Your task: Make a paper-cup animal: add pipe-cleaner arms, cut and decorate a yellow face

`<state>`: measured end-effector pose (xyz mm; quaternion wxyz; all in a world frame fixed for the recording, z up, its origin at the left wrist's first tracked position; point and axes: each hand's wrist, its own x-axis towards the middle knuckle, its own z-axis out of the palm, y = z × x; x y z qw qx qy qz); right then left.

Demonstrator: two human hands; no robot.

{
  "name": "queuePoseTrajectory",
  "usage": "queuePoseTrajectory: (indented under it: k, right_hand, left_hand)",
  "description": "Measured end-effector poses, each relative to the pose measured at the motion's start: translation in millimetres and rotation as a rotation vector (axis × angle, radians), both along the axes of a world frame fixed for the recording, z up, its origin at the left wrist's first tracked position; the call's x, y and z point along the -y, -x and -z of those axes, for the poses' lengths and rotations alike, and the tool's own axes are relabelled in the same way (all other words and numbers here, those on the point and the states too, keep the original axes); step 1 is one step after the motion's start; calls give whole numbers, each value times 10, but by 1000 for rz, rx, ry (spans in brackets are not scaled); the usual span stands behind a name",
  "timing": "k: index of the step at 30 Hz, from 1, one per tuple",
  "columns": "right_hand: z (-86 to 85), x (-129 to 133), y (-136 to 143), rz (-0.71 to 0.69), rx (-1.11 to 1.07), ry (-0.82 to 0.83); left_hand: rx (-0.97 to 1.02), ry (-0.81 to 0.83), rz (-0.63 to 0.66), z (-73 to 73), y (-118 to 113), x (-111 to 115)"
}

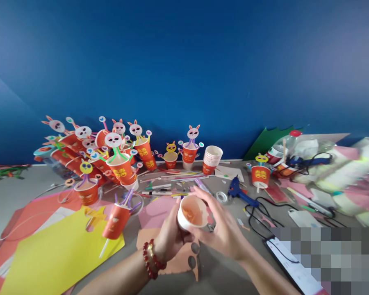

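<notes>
A white-rimmed paper cup (186, 219) is tilted with its mouth toward me, and something orange shows inside it. My left hand (170, 231), with red bead bracelets at the wrist, is wrapped round the cup's left side and underside. My right hand (223, 225) is curved round the cup's right side, its thumb by the lower rim and its fingers at the upper rim. Beneath the hands lies an orange-brown paper sheet (160, 250) with round holes. A red cup (115, 221) with purple strips and a white straw stands to the left of them.
Decorated red cups (121, 172) crowd the back left. Stacked cups (213, 155) stand at the back middle. A blue glue gun (241, 192) with a black cable, a tape roll (221, 197) and another decorated cup (260, 176) are on the right. Yellow paper (61, 250) covers the left.
</notes>
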<state>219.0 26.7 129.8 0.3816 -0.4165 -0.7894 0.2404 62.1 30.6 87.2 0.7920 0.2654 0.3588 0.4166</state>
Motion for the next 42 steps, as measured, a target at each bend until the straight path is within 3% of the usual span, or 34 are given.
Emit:
queuePoseTrajectory:
  k: [4, 8, 15, 19, 22, 29, 35, 42]
  right_hand:
    - [44, -215, -192, -22, -336, 260]
    - [-19, -378, -379, 27, -394, 304]
    - [-165, -303, -309, 123, -144, 179]
    - [-144, -158, -97, 134, -27, 78]
    - [-93, -67, -9, 104, -10, -8]
    - [43, -7, -95, -10, -102, 57]
    - [113, -26, -69, 32, -151, 82]
    - [163, -91, 41, 42, -200, 73]
  left_hand:
    - [78, 52, 67, 71, 79, -19]
    - [-9, -114, 63, 31, 223, -1]
    - [-442, -799, -7, -169, 289, -106]
    - [-582, -972, -26, -208, 251, -137]
    - [-604, -1029, -77, -127, 280, -113]
    - [-372, -878, -43, 104, 432, -73]
    - [-113, -671, 62, 46, 445, -97]
    - [24, -487, 65, 22, 443, -132]
